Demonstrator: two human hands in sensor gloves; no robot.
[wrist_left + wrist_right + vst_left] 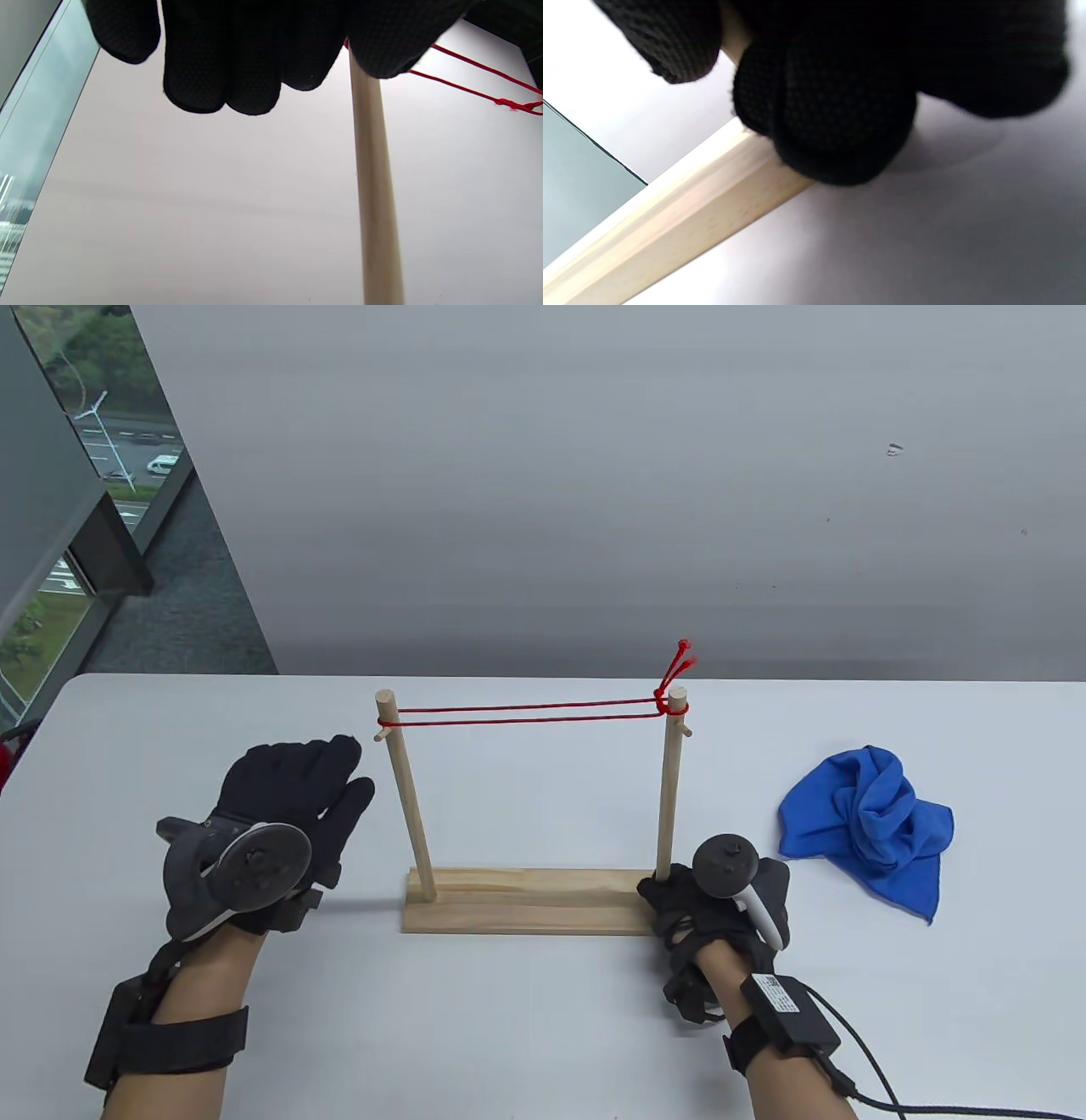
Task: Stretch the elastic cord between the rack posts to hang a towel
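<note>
I see the red cord (526, 713) stretched doubled between the rack's left post (410, 797) and right post (670, 780), knotted at the right top. Rack base (526, 903) sits mid-table. My right hand (721, 899) grips the base's right end by the post. Left hand (271, 823) hovers loosely spread, holding nothing, just left of the left post. Blue towel (870, 823) lies crumpled toward the table's right edge.
</note>
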